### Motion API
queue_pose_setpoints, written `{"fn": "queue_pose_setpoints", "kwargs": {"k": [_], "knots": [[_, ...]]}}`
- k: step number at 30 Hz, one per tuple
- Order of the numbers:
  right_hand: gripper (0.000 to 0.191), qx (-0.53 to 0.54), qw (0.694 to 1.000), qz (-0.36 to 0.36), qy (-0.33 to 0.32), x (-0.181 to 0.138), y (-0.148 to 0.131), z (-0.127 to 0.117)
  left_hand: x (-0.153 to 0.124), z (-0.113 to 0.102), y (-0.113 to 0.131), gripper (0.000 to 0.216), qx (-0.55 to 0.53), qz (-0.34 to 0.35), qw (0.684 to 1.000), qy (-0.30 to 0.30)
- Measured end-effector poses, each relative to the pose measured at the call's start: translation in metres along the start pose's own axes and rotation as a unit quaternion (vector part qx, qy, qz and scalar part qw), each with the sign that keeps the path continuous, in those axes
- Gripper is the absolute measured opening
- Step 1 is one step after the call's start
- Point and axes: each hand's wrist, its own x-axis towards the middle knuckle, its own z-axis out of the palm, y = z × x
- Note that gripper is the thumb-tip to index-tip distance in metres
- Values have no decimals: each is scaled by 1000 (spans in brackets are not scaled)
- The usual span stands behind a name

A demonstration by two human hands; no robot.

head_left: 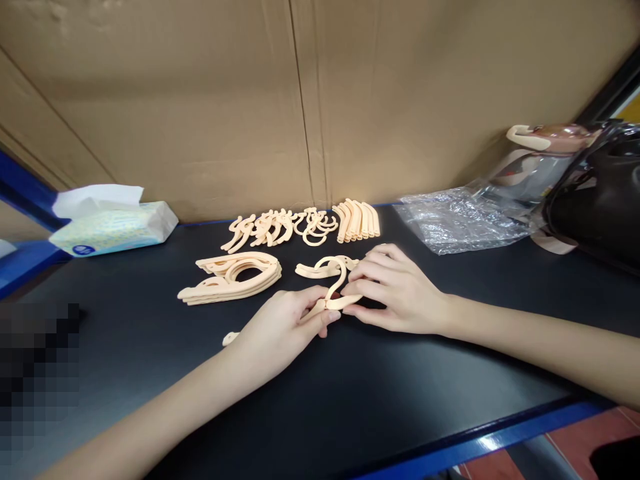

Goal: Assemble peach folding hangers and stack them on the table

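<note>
Beige folding hanger (327, 305), one, between both hands over the desk (400, 380); hook (343, 272) pointing away from the wearer, bars spread sideways. Left hand (283, 327), nearer the joint: fingers pinching the left bar. Right hand (397, 293): fingers grasping the right bar.

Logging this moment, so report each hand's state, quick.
Left hand: closed, pinching one side of the hooked beige piece.
Right hand: closed, fingers pinching the same piece's other side.

The hook (343, 275) and strips (357, 221) are pale peach — the tabletop (400, 393) black, cardboard (200, 100) brown.
</note>
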Motion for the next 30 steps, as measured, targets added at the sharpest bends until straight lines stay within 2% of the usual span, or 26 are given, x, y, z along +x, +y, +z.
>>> {"fn": "queue_pose_setpoints", "kwargs": {"k": [9, 23, 30], "knots": [[20, -11, 1000, 14, 4, 0, 0, -2, 1, 1, 0, 35, 44, -12, 999, 6], [16, 12, 999, 37, 8, -1, -1, -3, 2, 1, -1, 35, 45, -14, 999, -4], [32, 16, 995, 98, -8, -1, 1, -2, 1, 0, 2, 33, 44, -10, 999, -2]]}}
